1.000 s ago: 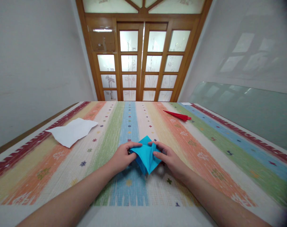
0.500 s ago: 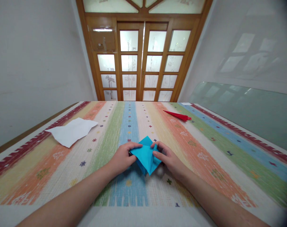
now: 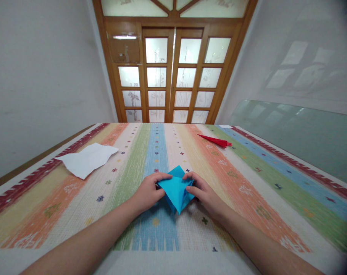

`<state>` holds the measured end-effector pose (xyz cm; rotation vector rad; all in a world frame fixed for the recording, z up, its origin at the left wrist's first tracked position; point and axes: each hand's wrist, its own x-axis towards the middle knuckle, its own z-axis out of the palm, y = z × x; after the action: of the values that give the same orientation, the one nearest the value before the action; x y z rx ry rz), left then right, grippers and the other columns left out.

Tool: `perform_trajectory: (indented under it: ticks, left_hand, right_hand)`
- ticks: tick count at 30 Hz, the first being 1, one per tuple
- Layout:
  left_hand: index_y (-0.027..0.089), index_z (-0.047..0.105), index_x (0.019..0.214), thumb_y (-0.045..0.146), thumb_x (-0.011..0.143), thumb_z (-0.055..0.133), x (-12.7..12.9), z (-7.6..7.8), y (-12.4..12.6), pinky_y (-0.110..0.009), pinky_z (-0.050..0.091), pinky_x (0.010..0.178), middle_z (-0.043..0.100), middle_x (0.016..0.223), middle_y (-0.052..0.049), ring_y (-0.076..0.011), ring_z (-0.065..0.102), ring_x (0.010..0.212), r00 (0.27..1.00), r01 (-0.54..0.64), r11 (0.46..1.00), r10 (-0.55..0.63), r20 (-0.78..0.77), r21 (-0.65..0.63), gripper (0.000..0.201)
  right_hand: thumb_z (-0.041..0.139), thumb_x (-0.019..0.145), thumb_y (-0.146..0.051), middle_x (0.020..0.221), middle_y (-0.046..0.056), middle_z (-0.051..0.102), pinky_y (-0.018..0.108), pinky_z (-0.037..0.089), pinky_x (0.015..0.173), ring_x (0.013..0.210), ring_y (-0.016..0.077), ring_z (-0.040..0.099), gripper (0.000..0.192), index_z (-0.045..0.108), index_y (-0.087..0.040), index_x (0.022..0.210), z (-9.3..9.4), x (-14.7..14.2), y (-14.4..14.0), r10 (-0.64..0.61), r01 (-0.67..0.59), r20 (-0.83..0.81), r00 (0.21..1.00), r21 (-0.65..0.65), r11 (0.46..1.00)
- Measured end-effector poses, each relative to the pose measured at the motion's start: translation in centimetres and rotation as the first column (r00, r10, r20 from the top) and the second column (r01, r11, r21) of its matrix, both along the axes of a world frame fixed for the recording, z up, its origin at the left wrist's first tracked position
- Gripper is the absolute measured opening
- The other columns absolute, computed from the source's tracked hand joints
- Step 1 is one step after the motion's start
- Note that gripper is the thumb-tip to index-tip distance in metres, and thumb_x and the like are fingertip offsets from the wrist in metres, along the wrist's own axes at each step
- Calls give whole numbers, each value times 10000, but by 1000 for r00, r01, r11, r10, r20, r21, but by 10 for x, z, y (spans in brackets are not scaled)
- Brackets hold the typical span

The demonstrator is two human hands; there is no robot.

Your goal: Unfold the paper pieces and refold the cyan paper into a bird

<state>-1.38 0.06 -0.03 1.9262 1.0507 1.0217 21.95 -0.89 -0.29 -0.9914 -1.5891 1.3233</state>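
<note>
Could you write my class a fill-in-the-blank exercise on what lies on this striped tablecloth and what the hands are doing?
1. Both hands, left hand and right hand, hold a folded paper coloured ____.
2. The folded red paper lies far on the person's ____ side.
3. The flat sheet on the left is ____ in colour.
4. Behind the striped tablecloth stands a wooden ____ with glass panes.

Missing words: blue; right; white; door

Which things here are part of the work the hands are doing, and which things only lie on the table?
In the work:
- blue folded paper, held at both sides
- left hand, at its left edge
- right hand, at its right edge

Only lying about:
- white paper, far left on the striped tablecloth
- red folded paper, far right, near the back
</note>
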Motion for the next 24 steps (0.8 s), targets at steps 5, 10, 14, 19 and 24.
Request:
perform_trajectory:
  ticks: [5,10,14,19,24]
  left_hand:
    - [226,717,1177,145,774,601,-1,-1,3,-473,426,1076,699,1221,-84,-286,605,1191,999,-36,997,38,18,-74,428]
    - [233,725,1166,249,839,611,-2,-3,4,-452,425,1069,713,1181,-85,-284,604,1183,998,-54,994,58,39,-92,346]
    - [194,721,1171,351,879,597,-1,1,2,-411,488,957,728,1104,-97,-281,632,1092,998,-63,991,66,21,-115,354]
    - [179,693,1212,466,909,582,-3,3,-3,-366,514,838,714,1100,-104,-267,644,1000,999,-25,992,29,32,-124,432]
    - [181,657,1240,602,991,333,-3,-1,-6,-339,534,747,681,1077,-108,-221,649,864,973,97,979,-54,226,-180,586]
  right_hand:
    - [549,777,-206,869,-6,536,284,396,591,676,159,504,359,507,-254,1130,0,-1,-2,33,-35,-24,999,-95,995]
    - [532,710,-143,970,9,581,291,385,638,763,178,514,453,519,-262,1147,3,-3,-4,31,-31,-9,999,-42,999]
    - [586,776,-204,961,10,592,295,374,647,768,186,508,358,510,-257,1123,10,-6,-5,35,-36,-30,999,-48,998]
    - [630,884,-410,891,10,600,303,380,665,760,196,507,221,531,-244,991,9,-6,-2,-32,32,18,999,-19,999]
    - [604,919,-508,943,41,631,351,444,768,883,245,567,270,630,-245,975,-1,-2,3,-127,127,1,992,5,992]
